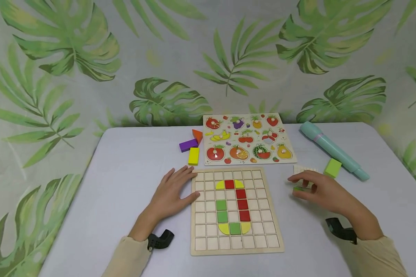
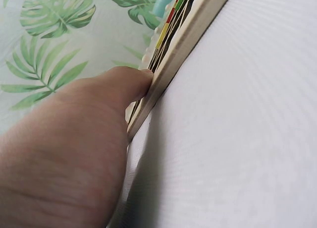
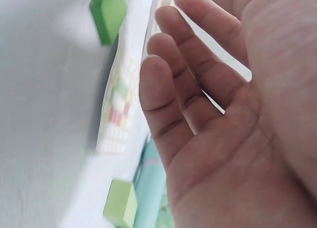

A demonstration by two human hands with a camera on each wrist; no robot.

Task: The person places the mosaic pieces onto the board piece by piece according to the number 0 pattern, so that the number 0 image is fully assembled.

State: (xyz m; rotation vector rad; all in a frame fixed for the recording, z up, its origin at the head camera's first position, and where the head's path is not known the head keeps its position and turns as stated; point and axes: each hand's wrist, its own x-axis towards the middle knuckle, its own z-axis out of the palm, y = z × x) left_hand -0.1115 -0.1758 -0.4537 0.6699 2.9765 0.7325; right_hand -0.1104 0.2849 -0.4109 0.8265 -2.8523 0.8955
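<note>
A wooden grid board (image 1: 201,243) lies in front of me, with red tiles (image 1: 242,204), green tiles (image 1: 222,216) and rounded yellow corner pieces (image 1: 223,229) set in a tall ring. My left hand (image 1: 171,194) rests beside it, fingers relaxed. Its thumb touches the board's left edge, as the left wrist view also shows. Over the table to the board's right, my right hand (image 1: 327,192) has its fingers loosely bent. Below them a small green tile (image 3: 108,15) shows, apart from the fingertips in the right wrist view. Behind that hand is a printed pattern card (image 1: 299,169), partly covered.
A fruit puzzle board (image 1: 249,139) lies beyond the grid board. Left of it are orange (image 1: 197,135), purple (image 1: 188,145) and yellow (image 1: 193,156) blocks. A light green block (image 1: 332,168) sits against a teal tube-shaped case (image 1: 334,150) at the right.
</note>
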